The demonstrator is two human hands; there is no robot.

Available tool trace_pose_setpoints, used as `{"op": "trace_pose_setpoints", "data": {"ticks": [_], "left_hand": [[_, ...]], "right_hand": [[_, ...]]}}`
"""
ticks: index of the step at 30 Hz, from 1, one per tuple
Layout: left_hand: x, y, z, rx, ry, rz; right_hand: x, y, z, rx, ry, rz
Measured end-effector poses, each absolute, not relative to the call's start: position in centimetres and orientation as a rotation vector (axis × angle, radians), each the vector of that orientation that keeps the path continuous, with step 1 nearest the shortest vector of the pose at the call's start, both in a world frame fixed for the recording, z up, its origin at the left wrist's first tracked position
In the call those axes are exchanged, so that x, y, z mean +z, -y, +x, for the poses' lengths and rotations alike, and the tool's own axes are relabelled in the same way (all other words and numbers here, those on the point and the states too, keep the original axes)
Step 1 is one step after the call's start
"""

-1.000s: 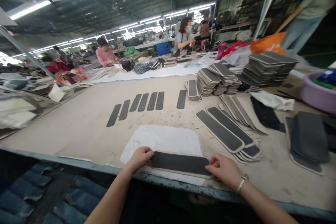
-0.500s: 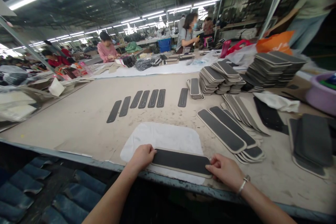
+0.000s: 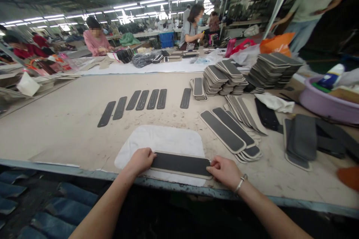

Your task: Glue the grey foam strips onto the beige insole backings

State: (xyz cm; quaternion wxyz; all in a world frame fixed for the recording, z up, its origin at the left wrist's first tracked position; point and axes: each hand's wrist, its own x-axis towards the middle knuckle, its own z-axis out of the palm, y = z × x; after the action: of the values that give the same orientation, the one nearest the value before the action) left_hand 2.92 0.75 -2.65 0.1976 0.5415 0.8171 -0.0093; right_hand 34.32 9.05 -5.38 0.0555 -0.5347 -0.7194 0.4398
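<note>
A long dark panel with a pale border (image 3: 181, 164) lies across a white sheet (image 3: 165, 138) at the table's near edge. My left hand (image 3: 142, 160) pinches its left end. At the other end, my right hand (image 3: 224, 170), with a bracelet at the wrist, grips the panel's right end between thumb and fingers. Just right of the sheet, several similar pale-bordered panels (image 3: 224, 130) lie overlapped at a slant. Farther off, a row of smaller dark strips (image 3: 136, 100) is spread on the table.
Stacks of bordered panels (image 3: 214, 78) stand at the back right, near a white cloth (image 3: 275, 102) and a purple basin (image 3: 322, 99). More dark pieces (image 3: 303, 138) lie at the right. Co-workers (image 3: 97, 37) are across the table, and denim pieces (image 3: 70, 201) are below its front edge.
My view has turned to the right, so the whole scene sits farther left and more of the purple basin shows. Both hands keep hold of the panel's ends.
</note>
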Motion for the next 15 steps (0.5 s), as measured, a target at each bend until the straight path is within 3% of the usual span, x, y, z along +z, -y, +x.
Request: {"op": "trace_pose_setpoints", "data": {"ticks": [15], "left_hand": [[-2.55,-0.02,2.68,0.27,-2.174,1.249]], "right_hand": [[-5.62,-9.24,34.49,1.163,2.374,-1.575]]}}
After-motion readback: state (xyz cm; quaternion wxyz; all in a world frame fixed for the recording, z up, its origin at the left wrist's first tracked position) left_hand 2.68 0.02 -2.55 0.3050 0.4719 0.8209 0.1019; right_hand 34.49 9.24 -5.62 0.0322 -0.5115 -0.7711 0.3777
